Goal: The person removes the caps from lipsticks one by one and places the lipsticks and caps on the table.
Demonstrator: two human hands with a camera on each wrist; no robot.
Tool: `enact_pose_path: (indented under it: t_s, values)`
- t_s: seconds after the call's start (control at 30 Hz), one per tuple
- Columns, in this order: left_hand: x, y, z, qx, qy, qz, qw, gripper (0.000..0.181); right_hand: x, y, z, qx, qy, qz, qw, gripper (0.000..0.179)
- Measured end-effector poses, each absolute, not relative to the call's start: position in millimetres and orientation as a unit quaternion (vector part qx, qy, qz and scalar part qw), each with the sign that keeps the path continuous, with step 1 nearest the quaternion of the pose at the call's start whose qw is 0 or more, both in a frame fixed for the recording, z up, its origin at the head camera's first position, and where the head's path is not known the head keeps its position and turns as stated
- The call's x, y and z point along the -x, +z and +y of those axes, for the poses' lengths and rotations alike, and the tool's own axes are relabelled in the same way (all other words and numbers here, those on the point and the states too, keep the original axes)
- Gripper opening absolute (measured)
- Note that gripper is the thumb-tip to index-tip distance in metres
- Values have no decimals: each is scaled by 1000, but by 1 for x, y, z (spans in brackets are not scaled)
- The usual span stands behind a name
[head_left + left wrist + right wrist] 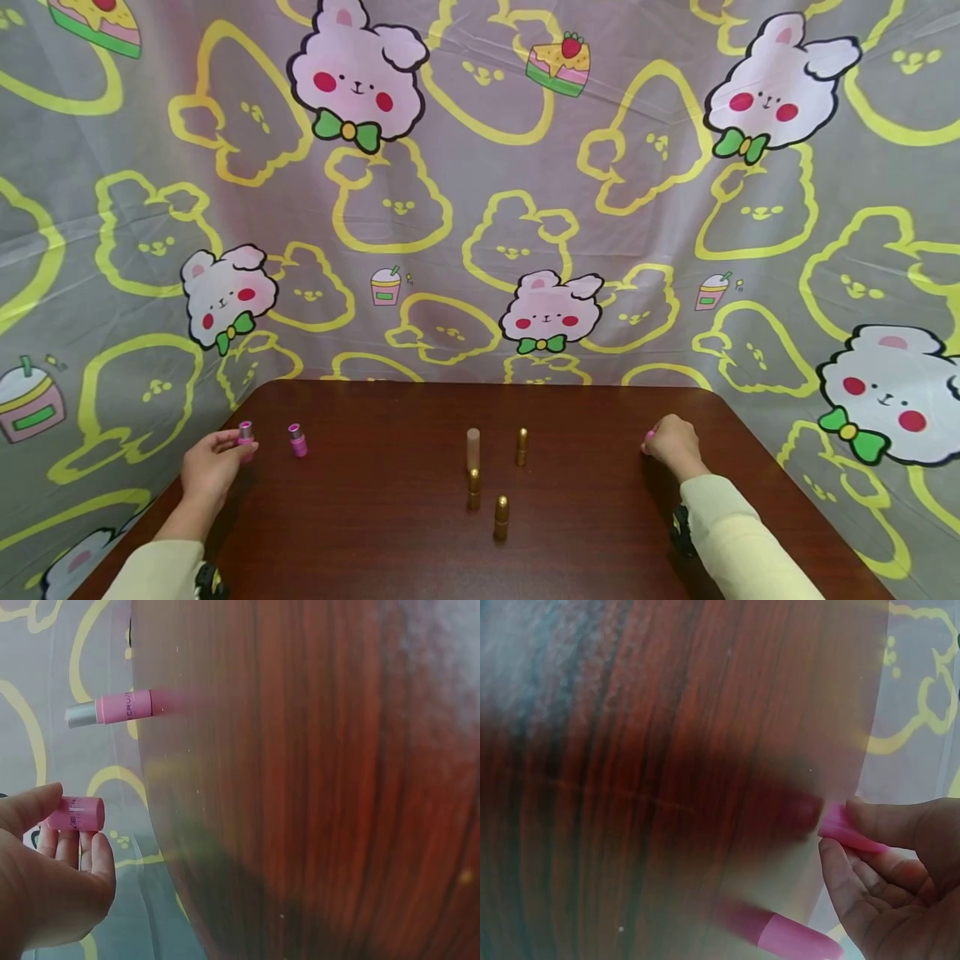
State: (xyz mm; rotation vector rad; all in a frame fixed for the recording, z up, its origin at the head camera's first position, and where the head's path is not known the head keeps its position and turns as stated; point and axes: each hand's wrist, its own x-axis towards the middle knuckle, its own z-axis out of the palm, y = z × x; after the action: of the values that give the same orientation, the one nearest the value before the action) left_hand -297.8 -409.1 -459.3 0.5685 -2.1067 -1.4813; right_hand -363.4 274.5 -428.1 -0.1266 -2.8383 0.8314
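At the table's left edge my left hand (208, 475) pinches a pink lipstick tube (79, 814) between thumb and fingers. Its silver upper part shows in the head view. A second pink lipstick (298, 442) with a silver top stands upright just right of it, apart from the hand. On the right side my right hand (675, 446) pinches a small pink piece (844, 829) that looks like a lipstick cap, low over the table. Another pink cylinder (799, 937) stands beside the fingers in the right wrist view; in the head view the hand mostly hides it.
Several slim gold-brown tubes (501, 518) stand upright around the middle of the brown table (360, 500). A taller dull beige tube (473, 450) is among them. Behind the table and along its sides hangs a patterned curtain (450, 275).
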Motion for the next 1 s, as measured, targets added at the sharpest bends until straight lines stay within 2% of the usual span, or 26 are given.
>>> enact_pose_path:
  t_s: [0.03, 0.17, 0.27, 0.73, 1.0]
  values:
    - [303, -466, -414, -207, -535, -779, 254, 38, 364, -429, 275, 41, 279, -955, 91, 25]
    - [296, -456, -406, -210, -528, -785, 247, 36, 365, -429, 275, 52, 277, -956, 83, 23]
    - [282, -435, -388, -221, -521, -789, 241, 35, 364, -427, 273, 64, 277, -956, 76, 22]
    - [282, -433, -387, -229, -497, -807, 221, 41, 364, -424, 268, 76, 260, -960, 64, 18]
    - [286, -433, -385, -222, -456, -836, 212, 37, 365, -423, 267, 80, 251, -963, 60, 13]
